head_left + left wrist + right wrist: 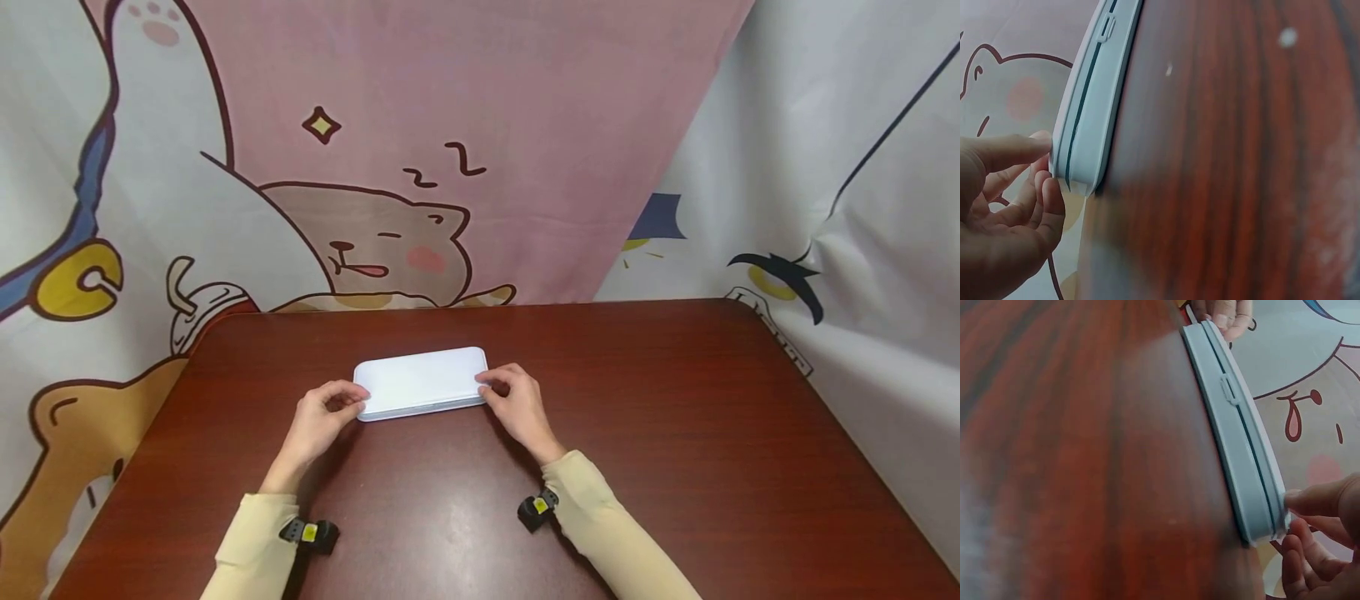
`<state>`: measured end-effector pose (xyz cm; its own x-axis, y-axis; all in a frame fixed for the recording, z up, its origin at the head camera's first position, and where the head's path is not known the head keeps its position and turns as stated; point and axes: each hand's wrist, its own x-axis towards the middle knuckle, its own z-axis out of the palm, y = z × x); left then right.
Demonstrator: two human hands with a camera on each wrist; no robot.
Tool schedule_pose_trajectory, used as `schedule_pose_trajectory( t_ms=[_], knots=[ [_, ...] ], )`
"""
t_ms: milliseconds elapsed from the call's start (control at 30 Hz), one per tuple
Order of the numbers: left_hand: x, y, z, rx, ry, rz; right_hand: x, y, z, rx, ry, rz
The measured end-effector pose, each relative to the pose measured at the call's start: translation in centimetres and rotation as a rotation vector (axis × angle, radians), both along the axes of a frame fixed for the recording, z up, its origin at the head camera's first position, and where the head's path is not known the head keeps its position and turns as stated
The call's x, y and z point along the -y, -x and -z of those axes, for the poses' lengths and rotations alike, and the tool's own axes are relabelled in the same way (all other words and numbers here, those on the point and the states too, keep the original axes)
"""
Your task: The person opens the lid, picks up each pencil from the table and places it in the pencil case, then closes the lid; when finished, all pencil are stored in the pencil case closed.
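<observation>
A flat, white rectangular case (420, 382) with rounded corners lies on the table. Its lid is down on the base, and a small latch (1229, 389) sits midway along the near side. At the case's left end, my left hand (321, 419) holds the corner with bent thumb and fingers. My right hand (520, 408) grips the opposite end in the same way. Up close in the left wrist view, the thumb and fingertips (1054, 199) meet the lid's edge. What the case contains is hidden.
The dark reddish-brown wooden table (660, 450) has rounded far corners. Behind it hangs a cloth backdrop (540, 125) printed with cartoon animals, which also runs along both sides. A black wrist camera (318, 536) is strapped to the left sleeve, another (536, 510) to the right.
</observation>
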<state>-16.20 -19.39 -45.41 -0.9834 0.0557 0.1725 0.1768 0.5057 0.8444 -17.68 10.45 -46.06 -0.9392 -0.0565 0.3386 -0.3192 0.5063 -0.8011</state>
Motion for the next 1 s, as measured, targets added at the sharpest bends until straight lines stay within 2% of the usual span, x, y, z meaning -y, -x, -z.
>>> schedule_pose_trajectory(
  t_ms=[200, 400, 600, 833, 1000],
  knots=[
    [0.1, 0.2, 0.1, 0.036, -0.035, 0.029, -0.1, 0.3, -0.2, 0.053, -0.022, -0.013],
    [0.2, 0.2, -0.3, 0.022, -0.007, 0.059, -0.1, 0.5, -0.3, 0.104, -0.004, -0.019],
    [0.2, 0.2, -0.3, 0.062, 0.010, 0.062, -0.5, 0.5, -0.4, 0.140, 0.032, -0.043],
    [0.1, 0.2, -0.7, 0.088, -0.032, 0.061, -1.7, 0.7, -0.9, 0.150, -0.015, -0.075],
    [0.7, 0.1, -1.2, 0.099, 0.005, 0.088, -3.8, 0.9, -1.2, 0.159, -0.100, -0.090]
  ],
)
